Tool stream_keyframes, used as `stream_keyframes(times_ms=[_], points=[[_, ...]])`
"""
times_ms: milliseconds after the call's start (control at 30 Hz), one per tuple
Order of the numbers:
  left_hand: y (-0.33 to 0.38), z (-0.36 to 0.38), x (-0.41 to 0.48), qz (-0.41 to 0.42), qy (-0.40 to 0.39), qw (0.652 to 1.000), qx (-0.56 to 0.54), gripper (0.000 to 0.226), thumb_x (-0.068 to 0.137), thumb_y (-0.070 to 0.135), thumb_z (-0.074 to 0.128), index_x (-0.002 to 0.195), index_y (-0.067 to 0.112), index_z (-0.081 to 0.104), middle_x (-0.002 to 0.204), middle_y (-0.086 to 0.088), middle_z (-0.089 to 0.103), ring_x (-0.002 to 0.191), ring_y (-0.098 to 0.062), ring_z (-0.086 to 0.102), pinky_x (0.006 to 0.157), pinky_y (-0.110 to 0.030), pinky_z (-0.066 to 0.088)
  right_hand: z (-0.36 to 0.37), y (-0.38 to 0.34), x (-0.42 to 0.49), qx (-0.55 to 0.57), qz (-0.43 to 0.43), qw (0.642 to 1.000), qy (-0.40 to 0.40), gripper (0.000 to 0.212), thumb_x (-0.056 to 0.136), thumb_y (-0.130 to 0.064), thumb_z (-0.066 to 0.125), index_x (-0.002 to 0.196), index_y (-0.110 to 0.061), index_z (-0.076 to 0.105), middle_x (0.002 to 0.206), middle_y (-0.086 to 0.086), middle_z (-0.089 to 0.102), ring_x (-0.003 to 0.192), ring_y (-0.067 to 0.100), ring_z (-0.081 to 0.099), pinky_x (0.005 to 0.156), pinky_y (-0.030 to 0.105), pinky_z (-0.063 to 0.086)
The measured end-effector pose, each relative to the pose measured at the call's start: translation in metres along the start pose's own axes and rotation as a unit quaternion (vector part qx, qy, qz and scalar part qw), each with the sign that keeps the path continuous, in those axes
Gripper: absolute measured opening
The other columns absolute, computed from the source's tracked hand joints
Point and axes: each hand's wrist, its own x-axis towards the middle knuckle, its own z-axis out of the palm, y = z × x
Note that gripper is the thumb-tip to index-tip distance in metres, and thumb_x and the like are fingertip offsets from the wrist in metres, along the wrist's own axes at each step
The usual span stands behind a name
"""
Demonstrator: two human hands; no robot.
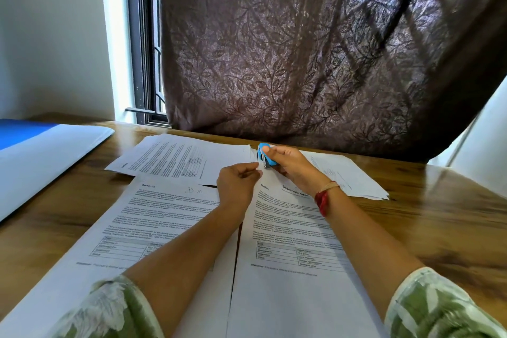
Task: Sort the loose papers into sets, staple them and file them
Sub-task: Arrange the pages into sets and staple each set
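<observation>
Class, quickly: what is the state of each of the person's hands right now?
Left hand: pinches the top corner of the paper set.
Right hand: grips the blue stapler at that corner.

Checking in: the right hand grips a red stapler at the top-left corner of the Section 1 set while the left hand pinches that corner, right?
Not quite: the stapler is blue, not red, as the head view shows. The rest holds: the right hand grips it at the top-left corner of the Section 1 set, and the left hand pinches that corner.
</observation>
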Motion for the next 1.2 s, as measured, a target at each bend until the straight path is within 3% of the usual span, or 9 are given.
stream_keyframes(times_ms=[200,300,400,500,600,833,967,1100,1200], points=[[-0.001,-0.001,0.001,-0.003,0.001,1.0,-0.007,0.026,0.084,0.012,0.072,0.11,0.013,0.072,0.104,-0.004,0.073,0.088,-0.015,0.069,0.082,-0.026,0.056,0.004,0.003,0.003,-0.007,-0.018,1.0,0.009,0.03,0.085,-0.049,0.064,0.104,-0.027,0.066,0.116,0.008,0.066,0.104,0.019,0.063,0.096,0.036,0.051],[-0.001,-0.001,0.001,-0.004,0.0,1.0,-0.014,0.026,0.084,0.011,0.072,0.11,0.012,0.072,0.104,-0.005,0.073,0.088,-0.015,0.069,0.082,-0.026,0.056,0.008,0.002,0.003,-0.024,-0.012,0.998,0.049,0.028,0.081,-0.051,0.068,0.093,-0.029,0.055,0.106,0.004,0.066,0.089,0.018,0.066,0.072,0.029,0.054],[-0.001,-0.001,0.0,-0.009,-0.001,1.0,-0.009,0.027,0.085,0.012,0.071,0.112,0.013,0.071,0.105,-0.004,0.072,0.083,-0.012,0.069,0.069,-0.017,0.054,0.011,0.002,0.001,-0.015,-0.033,0.997,0.066,0.027,0.084,-0.045,0.067,0.08,-0.024,0.05,0.094,-0.001,0.066,0.077,0.009,0.06,0.059,0.018,0.043],[0.0,-0.002,0.0,-0.007,-0.004,1.0,-0.009,0.028,0.085,0.012,0.071,0.113,0.012,0.071,0.107,-0.005,0.072,0.083,-0.012,0.068,0.065,-0.013,0.052,0.014,0.003,0.0,-0.003,-0.045,0.996,0.073,0.029,0.085,-0.045,0.065,0.076,-0.022,0.051,0.088,-0.006,0.064,0.077,0.006,0.058,0.062,0.017,0.042],[0.0,-0.002,0.0,-0.01,-0.004,1.0,-0.006,0.028,0.086,0.012,0.071,0.113,0.013,0.071,0.107,-0.004,0.072,0.078,-0.008,0.067,0.063,-0.011,0.052,0.012,0.004,0.0,0.01,-0.022,0.998,0.05,0.026,0.085,-0.048,0.063,0.077,-0.024,0.056,0.097,-0.003,0.065,0.081,0.009,0.063,0.064,0.018,0.046],[0.0,0.0,0.001,-0.018,-0.003,1.0,-0.007,0.027,0.085,0.014,0.071,0.112,0.015,0.071,0.107,-0.002,0.072,0.078,-0.008,0.065,0.064,-0.012,0.051,-0.003,0.009,0.0,0.108,0.017,0.992,-0.061,0.017,0.092,-0.027,0.061,0.107,-0.019,0.061,0.096,0.0,0.067,0.083,0.009,0.063,0.076,0.019,0.051],[0.0,0.0,0.001,-0.02,0.0,1.0,-0.011,0.027,0.085,0.014,0.071,0.112,0.015,0.071,0.108,-0.002,0.071,0.078,-0.008,0.066,0.058,-0.01,0.049,-0.009,0.008,0.003,0.115,0.036,0.989,-0.08,0.039,0.093,-0.021,0.059,0.13,-0.01,0.055,0.118,0.009,0.064,0.102,0.016,0.062,0.09,0.024,0.051],[0.0,0.0,0.001,-0.019,0.002,1.0,-0.024,0.026,0.084,0.01,0.072,0.11,0.013,0.072,0.105,-0.004,0.073,0.085,-0.012,0.068,0.072,-0.019,0.056,-0.009,0.007,0.001,0.132,0.037,0.988,-0.065,0.034,0.095,-0.021,0.057,0.125,-0.006,0.057,0.101,0.005,0.068,0.091,0.011,0.065,0.078,0.017,0.054],[0.0,0.0,0.001,-0.028,0.001,0.999,-0.032,0.027,0.084,0.01,0.072,0.111,0.012,0.072,0.105,-0.004,0.072,0.087,-0.015,0.069,0.078,-0.027,0.058,-0.009,0.006,0.0,0.123,0.033,0.99,-0.059,0.034,0.095,-0.026,0.057,0.122,-0.006,0.06,0.1,0.006,0.069,0.09,0.012,0.065,0.077,0.017,0.054]])
